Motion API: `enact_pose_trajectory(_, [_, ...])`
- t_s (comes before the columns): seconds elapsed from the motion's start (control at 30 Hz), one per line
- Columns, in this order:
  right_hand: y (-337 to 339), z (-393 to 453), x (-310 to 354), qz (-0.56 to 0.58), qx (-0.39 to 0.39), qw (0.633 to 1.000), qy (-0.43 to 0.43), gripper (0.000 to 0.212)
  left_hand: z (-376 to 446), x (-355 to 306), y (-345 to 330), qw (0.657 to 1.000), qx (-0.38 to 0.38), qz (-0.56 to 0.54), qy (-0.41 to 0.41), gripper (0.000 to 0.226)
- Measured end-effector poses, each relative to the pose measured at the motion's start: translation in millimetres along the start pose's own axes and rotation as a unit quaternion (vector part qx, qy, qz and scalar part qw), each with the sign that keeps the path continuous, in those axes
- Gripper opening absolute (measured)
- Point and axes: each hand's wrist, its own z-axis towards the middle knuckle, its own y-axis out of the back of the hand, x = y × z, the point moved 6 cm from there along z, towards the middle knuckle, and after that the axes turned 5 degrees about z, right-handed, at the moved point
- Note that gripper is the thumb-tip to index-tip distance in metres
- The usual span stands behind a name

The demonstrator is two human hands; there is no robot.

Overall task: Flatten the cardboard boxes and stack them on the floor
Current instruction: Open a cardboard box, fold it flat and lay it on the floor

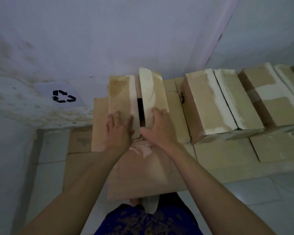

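A brown cardboard box (119, 97) stands on top of other cartons against the wall, its two top flaps parted by a dark gap. My left hand (120, 129) lies flat on the left flap with fingers spread. My right hand (155, 126) rests on the right flap (151, 89), which is tilted up, with the thumb at the near end of the gap. Neither hand is closed around anything. A flattened piece of cardboard (143, 173) lies below my wrists, over the floor.
More taped cartons (215, 102) stand in a row to the right, stacked on lower boxes (227, 150). A stained white wall with a recycling sign (64, 96) is on the left. Tiled floor (255, 192) shows at lower right. My blue patterned clothing (143, 221) is at the bottom.
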Motion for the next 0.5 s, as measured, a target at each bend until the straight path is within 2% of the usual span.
enact_pose_trajectory(0.07, [27,-4,7,0.105,-0.033,0.992,0.061,0.076,1,-4,3,1.000,0.005,0.025,-0.010,0.056])
enact_pose_trajectory(0.13, [59,-10,0,0.121,-0.120,0.979,0.112,0.068,2,-8,6,0.999,0.010,0.048,-0.017,0.052])
enact_pose_trajectory(0.2, [79,-17,-15,0.041,-0.212,0.969,0.123,0.062,2,-8,7,0.998,0.016,0.064,-0.010,0.049])
enact_pose_trajectory(0.27, [82,-19,-33,-0.118,-0.257,0.954,0.094,0.047,4,-13,3,0.996,0.029,0.081,-0.008,0.058])
enact_pose_trajectory(0.33, [70,-14,-49,-0.221,-0.225,0.946,0.069,0.036,5,-17,0,0.994,0.045,0.099,0.004,0.074])
enact_pose_trajectory(0.43, [28,-12,-68,-0.239,-0.077,0.967,0.051,0.059,6,-22,-1,0.992,0.046,0.115,0.019,0.079])
enact_pose_trajectory(0.5, [7,-15,-75,-0.228,-0.041,0.972,0.045,0.067,4,-22,2,0.993,0.030,0.110,0.019,0.073])
